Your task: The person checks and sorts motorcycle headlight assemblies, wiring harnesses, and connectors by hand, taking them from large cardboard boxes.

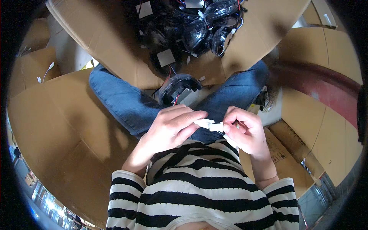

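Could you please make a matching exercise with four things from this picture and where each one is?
Things:
1. left hand
2. right hand
3. black round part
4. pile of black parts

Places:
A. inside the cardboard box at the top
B. on the lap, between the knees
C. pinching the right end of the white connector
D. pinching the left end of the white connector

Pairs: 1-D, 2-C, 3-B, 4-A

The white connector is partly hidden by fingertips. The cardboard box of black parts is cut off by the top edge.
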